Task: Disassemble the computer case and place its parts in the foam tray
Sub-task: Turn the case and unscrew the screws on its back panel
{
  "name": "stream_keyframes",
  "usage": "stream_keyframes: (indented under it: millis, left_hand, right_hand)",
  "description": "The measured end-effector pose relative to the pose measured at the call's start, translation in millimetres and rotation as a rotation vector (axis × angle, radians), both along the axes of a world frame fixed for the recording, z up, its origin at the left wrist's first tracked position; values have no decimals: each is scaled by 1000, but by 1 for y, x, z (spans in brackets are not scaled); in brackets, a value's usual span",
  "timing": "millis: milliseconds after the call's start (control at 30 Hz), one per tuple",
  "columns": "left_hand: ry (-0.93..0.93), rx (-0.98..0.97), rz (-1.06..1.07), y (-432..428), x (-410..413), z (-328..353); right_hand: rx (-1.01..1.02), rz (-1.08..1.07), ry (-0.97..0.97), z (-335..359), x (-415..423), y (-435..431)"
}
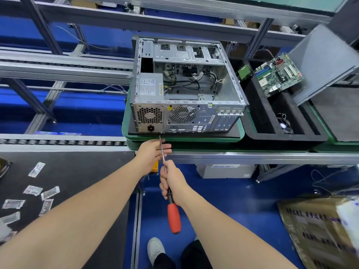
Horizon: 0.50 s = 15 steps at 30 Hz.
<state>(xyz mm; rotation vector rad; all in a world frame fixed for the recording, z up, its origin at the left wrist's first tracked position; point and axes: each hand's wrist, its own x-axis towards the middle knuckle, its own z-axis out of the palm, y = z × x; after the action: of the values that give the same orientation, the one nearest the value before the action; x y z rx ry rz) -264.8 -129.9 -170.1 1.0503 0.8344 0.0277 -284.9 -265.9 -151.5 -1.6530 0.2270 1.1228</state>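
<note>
Computer case (186, 84) sits open at centre on a green pallet (124, 129), its power supply (149, 87) and cables not yet removed. To its right, the foam tray (287, 137) holds the motherboard (277, 74) and, nearer, a fan (285, 125). The right hand (172, 181) grips the screwdriver (173, 214), whose tip meets the case's near panel. The left hand (153, 152) pinches its shaft.

Several small silver packets (33, 190) lay scattered on a dark mat (81, 171) at the left. Behind the mat a roller conveyor (58, 142) ran between aluminium rails (64, 67). The floor (233, 210) was blue. A grey box (227, 171) sat under the near rail, and a brown printed package (318, 230) (its text too blurred to read) lay at the lower right.
</note>
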Motion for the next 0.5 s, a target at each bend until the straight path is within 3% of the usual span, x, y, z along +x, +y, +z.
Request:
stream_keyframes:
  millis: [500]
  left_hand:
    - [-88,-1,-14,6,3,0]
  right_hand:
    - [9,28,-94,-14,8,0]
